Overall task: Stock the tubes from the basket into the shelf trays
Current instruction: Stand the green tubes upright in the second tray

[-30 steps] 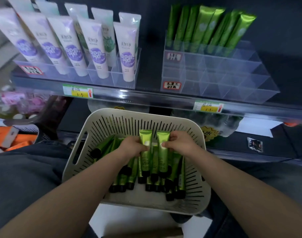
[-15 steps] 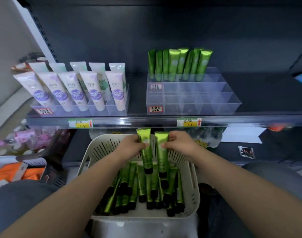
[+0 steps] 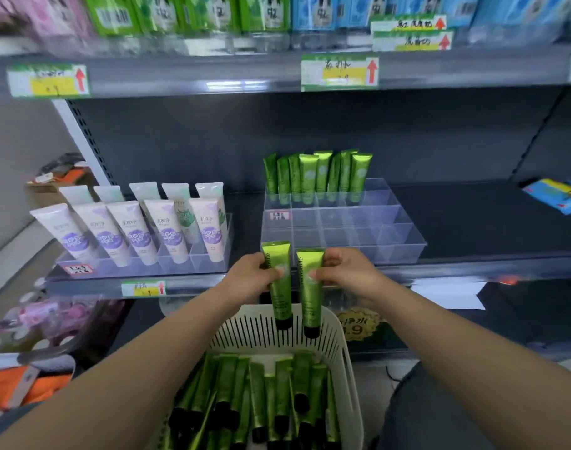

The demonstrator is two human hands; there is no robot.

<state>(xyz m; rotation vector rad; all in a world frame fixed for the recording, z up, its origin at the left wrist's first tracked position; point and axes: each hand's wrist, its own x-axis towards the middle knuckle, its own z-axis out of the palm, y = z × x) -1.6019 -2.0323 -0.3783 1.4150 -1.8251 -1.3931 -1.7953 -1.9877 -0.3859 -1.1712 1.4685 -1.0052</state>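
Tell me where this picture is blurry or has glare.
Head view: packs on the top shelf are smeared by blur; glare streaks that shelf's front edge; the left hand and its tube, the right hand and its tube, look sharp; the wide lens stretches the forearms near the bottom corners.

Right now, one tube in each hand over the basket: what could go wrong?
1. The left hand and right hand pinch the held tubes only near their crimped tops, caps hanging; either might drop into the basket.
2. Reaching into the clear tray, the hands could topple the standing tubes in its back row.
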